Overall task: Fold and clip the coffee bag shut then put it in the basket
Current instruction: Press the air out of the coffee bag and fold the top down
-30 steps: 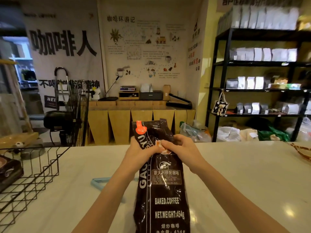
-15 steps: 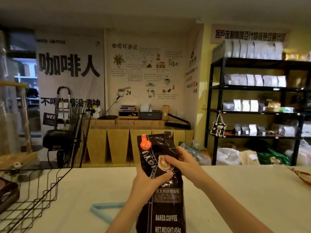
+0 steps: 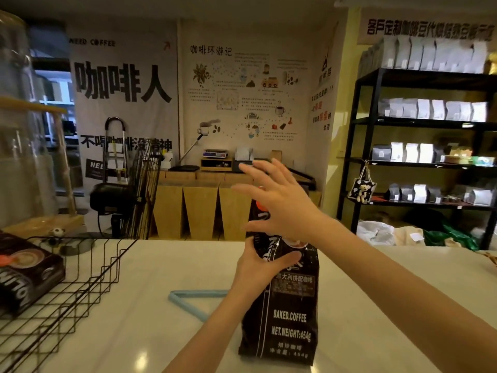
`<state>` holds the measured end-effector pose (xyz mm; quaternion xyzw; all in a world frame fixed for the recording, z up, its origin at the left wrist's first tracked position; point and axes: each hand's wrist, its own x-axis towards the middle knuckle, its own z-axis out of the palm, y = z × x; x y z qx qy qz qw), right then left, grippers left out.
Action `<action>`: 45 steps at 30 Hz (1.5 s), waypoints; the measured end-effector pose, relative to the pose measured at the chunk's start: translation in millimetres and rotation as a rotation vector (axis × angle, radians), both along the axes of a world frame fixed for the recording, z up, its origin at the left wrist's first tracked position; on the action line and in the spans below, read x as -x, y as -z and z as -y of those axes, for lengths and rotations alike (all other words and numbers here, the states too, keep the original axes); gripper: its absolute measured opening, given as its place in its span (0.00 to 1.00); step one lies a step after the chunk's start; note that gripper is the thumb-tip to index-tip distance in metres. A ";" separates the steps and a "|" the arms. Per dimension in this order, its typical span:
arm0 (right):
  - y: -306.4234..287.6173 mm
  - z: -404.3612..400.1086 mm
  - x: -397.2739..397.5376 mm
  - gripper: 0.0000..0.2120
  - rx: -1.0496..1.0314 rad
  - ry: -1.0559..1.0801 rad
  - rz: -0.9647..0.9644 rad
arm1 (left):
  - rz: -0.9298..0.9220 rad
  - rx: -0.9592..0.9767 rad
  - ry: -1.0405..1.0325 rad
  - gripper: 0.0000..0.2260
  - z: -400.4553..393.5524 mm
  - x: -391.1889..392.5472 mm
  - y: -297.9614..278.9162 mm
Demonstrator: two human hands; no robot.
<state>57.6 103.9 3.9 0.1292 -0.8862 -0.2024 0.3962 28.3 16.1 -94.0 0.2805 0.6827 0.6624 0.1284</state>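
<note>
The left hand [image 3: 262,267] wraps the coffee bag [image 3: 282,313] at its upper part, thumb across the front and fingers behind. The bag stands upright on the white counter [image 3: 166,332]. The right hand [image 3: 279,205] is spread flat, fingers splayed, in front of the bag's top and holding nothing; it hides the top, so the fold cannot be judged. Left of the bag, a pale blue clip [image 3: 188,298] lies on the counter, partly behind the left forearm. Further left sits the wire basket [image 3: 88,278], with another dark coffee pack [image 3: 24,275] inside. Half a second ago the right hand was pinching the bag's top edge; it has since let go and opened.
</note>
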 end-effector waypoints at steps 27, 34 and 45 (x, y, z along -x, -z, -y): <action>-6.7 -20.6 24.1 0.30 0.444 0.116 0.438 | -0.022 -0.090 0.097 0.23 -7.1 -21.3 3.2; 0.4 -25.7 30.4 0.28 0.586 0.143 0.391 | -0.021 -0.101 0.000 0.09 -10.5 -21.0 4.3; -1.3 -13.1 33.4 0.29 -0.023 0.140 0.231 | 0.099 -0.216 0.028 0.07 -2.2 -21.5 7.1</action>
